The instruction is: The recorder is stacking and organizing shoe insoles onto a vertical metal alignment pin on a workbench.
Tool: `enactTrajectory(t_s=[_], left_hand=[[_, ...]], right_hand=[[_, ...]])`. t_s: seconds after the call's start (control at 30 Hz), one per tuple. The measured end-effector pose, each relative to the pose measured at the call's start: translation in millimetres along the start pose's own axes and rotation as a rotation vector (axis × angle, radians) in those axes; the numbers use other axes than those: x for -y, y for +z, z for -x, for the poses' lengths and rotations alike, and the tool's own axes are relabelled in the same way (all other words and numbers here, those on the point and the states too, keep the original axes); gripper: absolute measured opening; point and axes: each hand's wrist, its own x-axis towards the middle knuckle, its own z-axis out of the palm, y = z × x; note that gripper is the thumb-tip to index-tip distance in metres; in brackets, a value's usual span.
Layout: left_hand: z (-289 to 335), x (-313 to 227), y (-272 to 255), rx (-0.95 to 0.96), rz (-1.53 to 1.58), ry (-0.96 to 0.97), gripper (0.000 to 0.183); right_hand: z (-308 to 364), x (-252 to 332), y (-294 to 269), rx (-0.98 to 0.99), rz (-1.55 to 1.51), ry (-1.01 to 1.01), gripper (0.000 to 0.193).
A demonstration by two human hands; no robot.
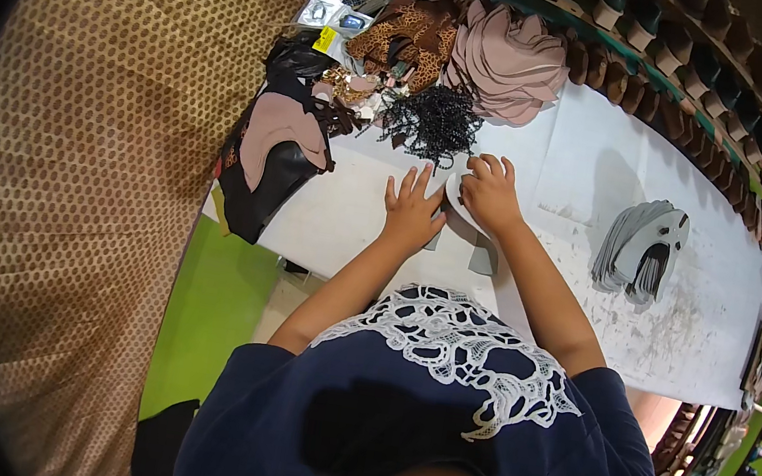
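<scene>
My left hand (412, 213) lies on the white table with its fingers spread and nothing in it. Under and beside its thumb shows a small grey flat piece (432, 242). Just to the right, the fingers of my right hand (492, 195) close over the edge of a white curved piece (452, 188), partly hidden by that hand. A second grey flat piece (483, 258) lies nearer to me, below my right wrist. Ahead of both hands is a tangled heap of black beaded strands (434, 124).
A stack of grey shoe uppers (642, 250) sits on the white table (568, 157) at right. Dusty-pink cut pieces (508, 61) and leopard-print material (410, 33) are heaped at the back. Black and pink pieces (282, 141) lie left. Shoe racks (644, 31) line the far and right sides.
</scene>
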Motion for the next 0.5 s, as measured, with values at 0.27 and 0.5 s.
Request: enactTrajectory(t_s=[0.27, 0.5], left_hand=[[0, -4, -3, -0.031, -0.053, 0.01, 0.051], [1, -4, -2, -0.026, -0.062, -0.008, 0.051]], right_hand=[[-7, -31, 11, 0.146, -0.135, -0.012, 0.017], [-10, -40, 17, 0.244, -0.111, -0.003, 0.027]])
